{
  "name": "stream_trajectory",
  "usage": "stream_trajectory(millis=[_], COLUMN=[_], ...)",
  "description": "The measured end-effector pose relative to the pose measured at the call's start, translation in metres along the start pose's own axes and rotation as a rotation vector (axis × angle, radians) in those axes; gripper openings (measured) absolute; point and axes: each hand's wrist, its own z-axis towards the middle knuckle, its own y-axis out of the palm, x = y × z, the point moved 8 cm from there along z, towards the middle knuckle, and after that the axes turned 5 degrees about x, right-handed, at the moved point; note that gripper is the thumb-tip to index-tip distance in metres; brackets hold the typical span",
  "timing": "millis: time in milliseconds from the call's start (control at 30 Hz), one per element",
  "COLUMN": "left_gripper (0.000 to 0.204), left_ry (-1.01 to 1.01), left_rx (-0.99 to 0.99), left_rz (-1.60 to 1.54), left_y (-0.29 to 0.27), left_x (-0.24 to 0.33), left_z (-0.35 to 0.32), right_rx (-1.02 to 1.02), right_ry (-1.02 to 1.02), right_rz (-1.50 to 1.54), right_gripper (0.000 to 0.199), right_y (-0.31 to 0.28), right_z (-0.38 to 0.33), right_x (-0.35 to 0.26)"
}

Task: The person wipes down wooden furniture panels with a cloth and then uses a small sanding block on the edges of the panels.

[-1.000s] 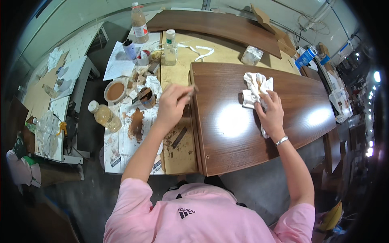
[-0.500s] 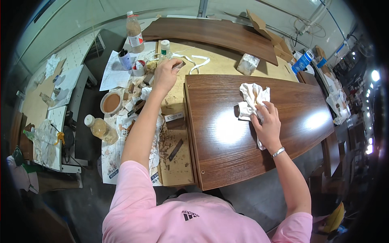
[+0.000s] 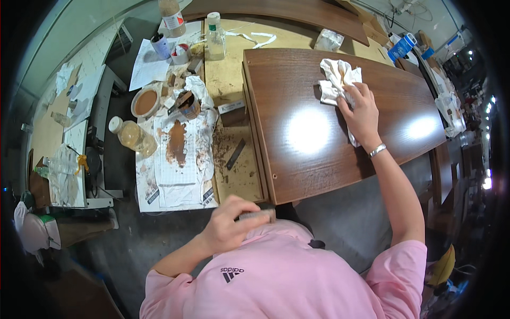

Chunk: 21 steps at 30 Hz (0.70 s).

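Scanning from far left: clear spray bottle (image 3: 62, 166) lying on a pale side bench (image 3: 53, 133). Next, capped bottle of amber liquid (image 3: 131, 134) on its side, just beside stained newspaper (image 3: 178, 159) spread over the surface (image 3: 226, 80). Round bowl of brown stain (image 3: 145, 102) above the bottle; open tin (image 3: 187, 104) tilted on the paper, crumpled white paper touching it. Further back, tall bottle (image 3: 171, 15), small clear bottle with white cap (image 3: 214, 36), small cups between them.

Lower centre: left hand (image 3: 229, 228) drawn in close to the chest, over the pink shirt (image 3: 287, 276), fingers curled shut around a small flat grey block (image 3: 256, 215); block's far end sticking out past the fingertips. Exact kind of block not readable.

Centre right: dark glossy wood panel (image 3: 297, 159) lying flat on the surface, two bright light glares on it. Small dark strip (image 3: 235, 154) on the bare surface just left of the panel's edge.

Right: right hand (image 3: 361, 111) pressed palm-down on a crumpled white rag (image 3: 336, 80), fingers spread over its lower part, rag flat on the panel near its far edge. Bracelet (image 3: 377, 151) on that wrist. Hands well apart.
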Motion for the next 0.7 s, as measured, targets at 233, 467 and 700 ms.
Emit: stream_trajectory(millis=[233, 467, 700], left_gripper=[0.046, 0.025, 0.025], left_ry=[0.026, -0.408, -0.651], left_rx=[0.053, 0.031, 0.043], left_rz=[0.083, -0.239, -1.24], left_y=[0.003, -0.021, 0.039], left_x=[0.01, -0.006, -0.012], left_z=[0.015, 0.018, 0.098], right_rx=[0.001, -0.068, -0.54], right_ry=[0.002, 0.066, 0.043], right_rz=[-0.014, 0.258, 1.512], right_gripper=[0.034, 0.045, 0.042], right_y=[0.005, -0.005, -0.061], right_z=[-0.001, -0.016, -0.061], right_x=[0.002, -0.006, -0.127])
